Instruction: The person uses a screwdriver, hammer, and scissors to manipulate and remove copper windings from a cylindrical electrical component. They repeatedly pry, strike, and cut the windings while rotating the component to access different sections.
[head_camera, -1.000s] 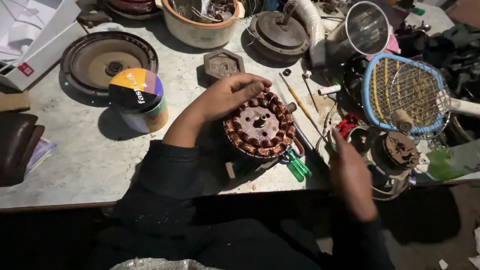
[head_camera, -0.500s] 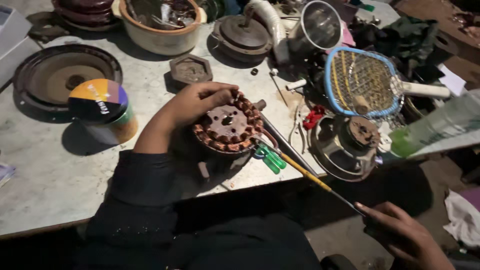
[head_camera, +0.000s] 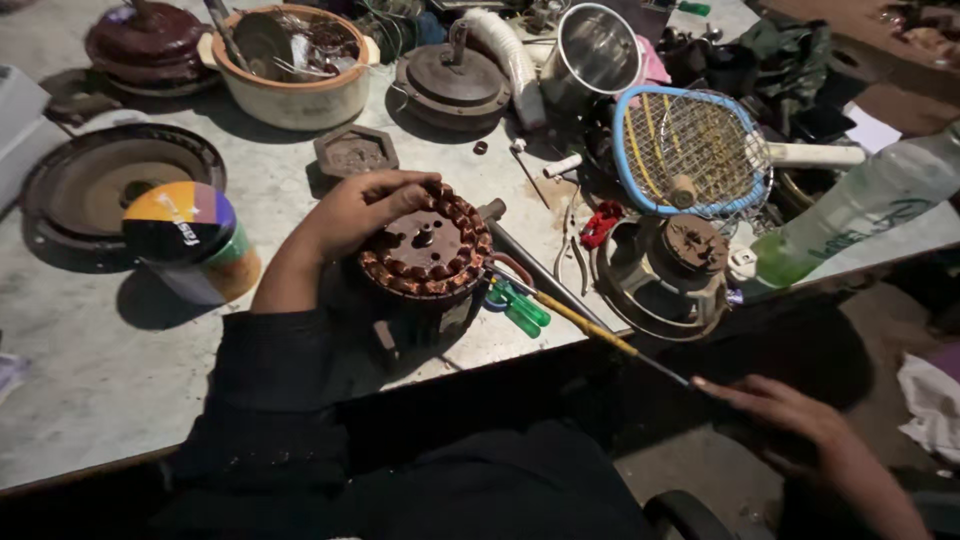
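My left hand (head_camera: 350, 215) rests on top of a round motor stator (head_camera: 425, 250) with copper windings, fingers curled over its far rim. The stator stands near the front edge of the grey table (head_camera: 90, 360). My right hand (head_camera: 790, 420) is low, off the table's front right, and its fingertips pinch the end of a long thin rod with a yellow grip (head_camera: 600, 335). The rod slants from the stator's right side down to that hand. Two green-handled screwdrivers (head_camera: 520, 310) lie beside the stator.
A multicoloured tin (head_camera: 190, 240) and a dark round plate (head_camera: 100, 185) stand to the left. Behind are a bowl of parts (head_camera: 290, 65), a steel cup (head_camera: 595, 50) and a blue racket (head_camera: 690, 150). A motor housing (head_camera: 665, 270) and a plastic bottle (head_camera: 860, 210) sit at the right.
My right hand has dropped from the table's edge to lower right, drawing the thin rod out past the edge. My left hand stays on the stator. The view has shifted right.
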